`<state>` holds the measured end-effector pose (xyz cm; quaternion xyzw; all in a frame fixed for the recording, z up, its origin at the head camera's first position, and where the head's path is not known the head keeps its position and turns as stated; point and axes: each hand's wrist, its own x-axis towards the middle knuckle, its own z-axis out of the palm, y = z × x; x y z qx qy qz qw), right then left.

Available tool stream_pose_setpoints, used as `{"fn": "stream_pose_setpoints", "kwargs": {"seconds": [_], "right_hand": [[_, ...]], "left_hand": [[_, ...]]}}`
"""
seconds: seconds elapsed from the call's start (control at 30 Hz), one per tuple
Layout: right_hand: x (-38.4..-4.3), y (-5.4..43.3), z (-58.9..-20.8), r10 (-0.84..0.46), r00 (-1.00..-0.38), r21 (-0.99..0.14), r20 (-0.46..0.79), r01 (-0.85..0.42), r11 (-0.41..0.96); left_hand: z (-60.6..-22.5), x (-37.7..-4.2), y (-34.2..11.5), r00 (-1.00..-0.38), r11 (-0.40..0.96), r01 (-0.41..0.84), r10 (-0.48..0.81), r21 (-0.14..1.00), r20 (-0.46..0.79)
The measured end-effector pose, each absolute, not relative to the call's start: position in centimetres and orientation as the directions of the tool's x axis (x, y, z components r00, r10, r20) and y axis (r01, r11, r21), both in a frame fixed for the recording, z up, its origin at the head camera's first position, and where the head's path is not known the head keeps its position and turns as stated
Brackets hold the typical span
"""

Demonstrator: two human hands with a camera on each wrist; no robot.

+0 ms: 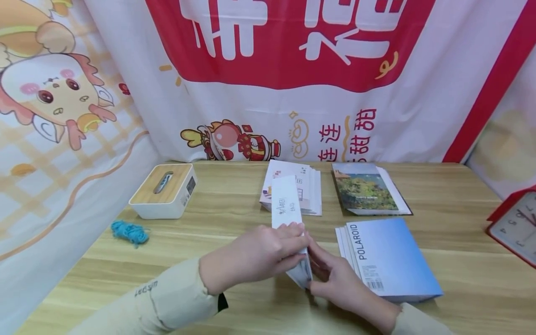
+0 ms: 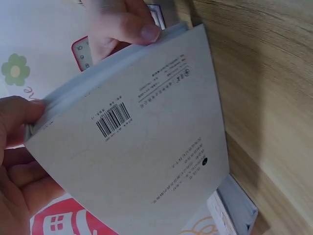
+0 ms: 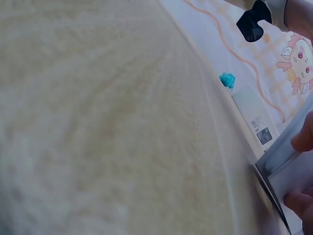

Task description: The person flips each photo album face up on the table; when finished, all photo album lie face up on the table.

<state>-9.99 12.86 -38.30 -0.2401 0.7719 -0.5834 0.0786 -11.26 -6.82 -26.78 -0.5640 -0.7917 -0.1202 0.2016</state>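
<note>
A white hardcover book (image 1: pixel 285 200) stands upright over the middle of the table, and both hands hold it. My left hand (image 1: pixel 261 253) grips its upper part, with the fingers over the edge. On its near side, lower down, my right hand (image 1: pixel 341 281) pinches it between thumb and fingers. The left wrist view shows the cover with a barcode (image 2: pixel 114 120) and small print. In the right wrist view, a corner of the book (image 3: pixel 288 169) shows close to the tabletop, with fingertips (image 3: pixel 304 134) on it.
Behind the held book lies a pale illustrated book (image 1: pixel 310 184). To the right are a landscape-covered album (image 1: pixel 368 190) and a blue POLAROID box or album (image 1: pixel 391 258). A tissue box (image 1: pixel 163 190) and blue yarn (image 1: pixel 130 232) sit left; a red clock (image 1: pixel 517 225) stands far right.
</note>
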Motion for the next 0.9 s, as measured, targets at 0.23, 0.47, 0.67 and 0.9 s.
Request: {"fn": "stream_pose_setpoints", "kwargs": {"seconds": [0.23,0.47,0.67,0.9], "right_hand": [[-9.9,13.2,-37.8,-0.385,-0.898,-0.899,0.212,-0.334,0.284],[-9.5,13.8,-37.5,-0.335,-0.869,-0.828,0.363,-0.466,0.312],[-9.3,14.4,-36.7,-0.321,-0.807,-0.748,0.496,-0.584,0.315],[-10.3,15.3,-35.6,-0.366,-0.646,-0.638,0.670,-0.753,0.162]], "left_hand": [[-27.1,-11.5,-7.7,-0.328,0.344,0.936,0.776,0.075,0.539],[-27.9,-11.2,-8.6,-0.386,0.324,0.922,0.700,0.215,0.601],[-29.1,-10.8,-9.6,-0.469,0.330,0.883,0.591,0.334,0.657],[-31.5,-10.0,-10.6,-0.614,0.292,0.788,0.438,0.543,0.656]]}}
